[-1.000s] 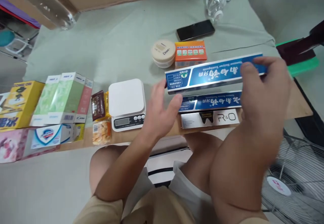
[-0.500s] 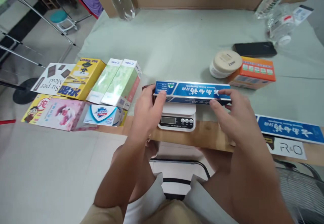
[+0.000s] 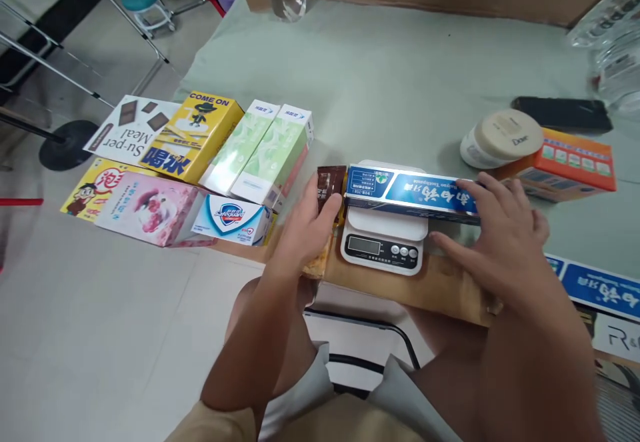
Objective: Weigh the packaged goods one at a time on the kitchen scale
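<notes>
A blue toothpaste box (image 3: 410, 190) lies across the white platform of a small kitchen scale (image 3: 383, 252), its right end sticking out past the platform. My right hand (image 3: 505, 229) is at that end; its fingertips rest on the box, while the thumb is spread away from it. Left of the scale is a brown and yellow snack packet (image 3: 331, 181). My left hand (image 3: 313, 222) lies over this packet, with its upper part between thumb and fingers. The fingers' far side is hidden.
Several cartons, including a yellow box (image 3: 193, 139) and a soap box (image 3: 233, 221), stand at the left. At the right are a cream jar (image 3: 500, 137), an orange box (image 3: 575, 162), a phone (image 3: 563, 114) and another toothpaste box (image 3: 603, 287).
My left hand has let go of the toothpaste box and moved to the brown packet. The box now lies on the scale, and my right thumb has come off it. The view has shifted.
</notes>
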The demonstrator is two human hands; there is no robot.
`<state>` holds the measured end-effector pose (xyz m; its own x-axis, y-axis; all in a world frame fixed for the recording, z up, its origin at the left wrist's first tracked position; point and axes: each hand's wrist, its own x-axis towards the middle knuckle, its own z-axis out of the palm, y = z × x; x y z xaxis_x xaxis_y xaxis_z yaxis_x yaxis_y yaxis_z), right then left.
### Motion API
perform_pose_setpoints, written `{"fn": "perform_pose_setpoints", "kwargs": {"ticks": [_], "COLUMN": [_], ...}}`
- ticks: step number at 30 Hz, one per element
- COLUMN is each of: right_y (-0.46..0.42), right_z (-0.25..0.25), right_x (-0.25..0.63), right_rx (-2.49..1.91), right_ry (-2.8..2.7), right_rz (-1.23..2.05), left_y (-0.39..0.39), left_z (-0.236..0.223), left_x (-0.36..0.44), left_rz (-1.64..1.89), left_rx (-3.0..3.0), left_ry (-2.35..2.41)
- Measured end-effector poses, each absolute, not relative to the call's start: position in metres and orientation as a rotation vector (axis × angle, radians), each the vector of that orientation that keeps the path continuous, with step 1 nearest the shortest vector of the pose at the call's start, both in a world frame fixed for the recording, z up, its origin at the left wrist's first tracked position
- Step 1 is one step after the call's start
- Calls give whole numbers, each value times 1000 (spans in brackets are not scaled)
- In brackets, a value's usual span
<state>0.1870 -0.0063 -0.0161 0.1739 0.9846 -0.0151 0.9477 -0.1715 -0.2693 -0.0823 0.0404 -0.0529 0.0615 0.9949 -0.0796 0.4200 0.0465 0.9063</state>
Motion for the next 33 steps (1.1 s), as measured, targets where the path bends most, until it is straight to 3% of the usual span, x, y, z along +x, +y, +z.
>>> {"fn": "perform_pose_setpoints", "kwargs": {"ticks": [16, 25, 33], "right_y": [-2, -7, -23], "right_z": [-6, -27, -4], "right_x": [197, 193, 191], "right_rx": [-2152, -2210, -2264], "right_ry": [-1448, -1407, -1514], "right_rz": [194, 173, 209], "left_y": [35, 33, 36], "left_z": [-47, -52, -57], "left_x": [-47, -24, -40], "left_rz": [839, 925, 962], "left_rx": [1233, 1185, 1246], "left_ry": [1438, 1352, 1477]}}
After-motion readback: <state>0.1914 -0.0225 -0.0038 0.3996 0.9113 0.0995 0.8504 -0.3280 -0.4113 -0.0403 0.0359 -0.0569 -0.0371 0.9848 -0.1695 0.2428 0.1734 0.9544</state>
